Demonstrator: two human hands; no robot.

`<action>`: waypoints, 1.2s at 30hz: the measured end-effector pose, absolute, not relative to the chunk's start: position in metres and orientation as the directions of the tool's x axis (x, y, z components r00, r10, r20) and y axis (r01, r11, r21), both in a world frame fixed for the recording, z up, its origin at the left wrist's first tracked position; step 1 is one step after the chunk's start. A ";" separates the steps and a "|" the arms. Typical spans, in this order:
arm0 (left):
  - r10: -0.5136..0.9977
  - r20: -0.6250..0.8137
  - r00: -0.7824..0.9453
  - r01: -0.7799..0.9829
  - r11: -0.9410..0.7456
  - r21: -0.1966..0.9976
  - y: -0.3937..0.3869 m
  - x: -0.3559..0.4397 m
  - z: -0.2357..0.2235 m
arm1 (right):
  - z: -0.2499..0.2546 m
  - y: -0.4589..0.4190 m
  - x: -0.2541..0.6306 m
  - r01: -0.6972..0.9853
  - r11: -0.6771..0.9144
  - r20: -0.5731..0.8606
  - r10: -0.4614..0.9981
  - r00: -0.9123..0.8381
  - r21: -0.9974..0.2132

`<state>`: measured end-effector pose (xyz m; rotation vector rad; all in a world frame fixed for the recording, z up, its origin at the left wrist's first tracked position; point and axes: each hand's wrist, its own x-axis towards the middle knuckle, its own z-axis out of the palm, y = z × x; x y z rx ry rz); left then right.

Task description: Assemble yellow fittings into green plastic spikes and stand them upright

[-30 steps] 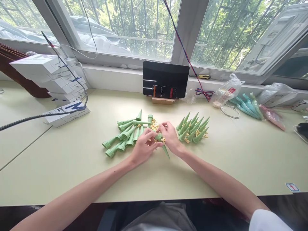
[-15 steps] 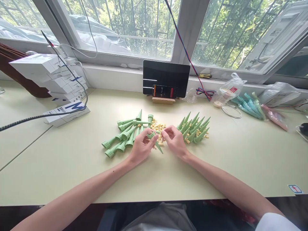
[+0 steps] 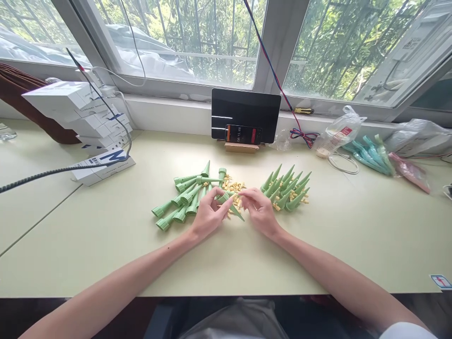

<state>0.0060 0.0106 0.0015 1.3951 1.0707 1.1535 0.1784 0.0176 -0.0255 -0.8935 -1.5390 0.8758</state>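
My left hand (image 3: 207,215) is closed around a green plastic plant-watering spike (image 3: 238,213), its pointed tip slanting down to the right. Close beside it, my right hand (image 3: 263,215) pinches with thumb and forefinger near the spike's side; what lies between those fingertips is too small to make out. Small yellow plastic pieces (image 3: 239,186) are heaped behind and under the hands. To the left lies a loose pile of green spikes (image 3: 187,194). On the right, several spikes with yellow pieces on them (image 3: 286,187) stand grouped, tips up.
A phone showing a timer (image 3: 243,134) leans on a cardboard stand (image 3: 241,148) before a black tablet (image 3: 247,110). White boxes (image 3: 102,167) and a black cable (image 3: 45,176) are at left. Plastic bags (image 3: 341,132) and a white cable coil (image 3: 343,165) lie at the back right.
My right hand has shifted slightly, its fingertips coming nearer the spike in my left hand. The spike's tip has swung a little up and right. The view has shifted slightly.
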 end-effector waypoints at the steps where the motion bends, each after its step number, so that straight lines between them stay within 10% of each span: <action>1: 0.981 0.110 0.159 0.034 -0.117 0.993 0.010 0.006 0.002 | -0.025 0.017 0.178 0.083 0.434 0.425 0.899 -0.106 -0.897; 36: 0.971 0.126 0.202 -0.108 -0.106 0.988 0.010 0.008 0.001 | -0.026 0.017 0.179 -0.104 0.351 0.359 0.930 -0.074 -0.930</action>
